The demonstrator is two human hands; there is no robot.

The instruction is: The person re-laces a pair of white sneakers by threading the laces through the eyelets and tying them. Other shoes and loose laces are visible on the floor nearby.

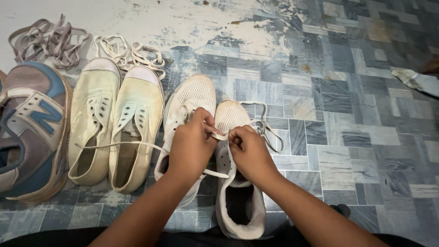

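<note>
Pinching a flat white shoelace point(220, 135) between them, the left hand point(192, 147) and right hand point(249, 151) work over a pair of white mesh sneakers point(231, 183) on the near centre of the worn grey patterned tile floor point(356, 137). Both hands' fingers are closed on the lace. Left of them stand two cream canvas shoes point(114, 123), unlaced, then a blue-grey trainer point(32, 132). Loose laces point(45, 41) lie far left.
</note>
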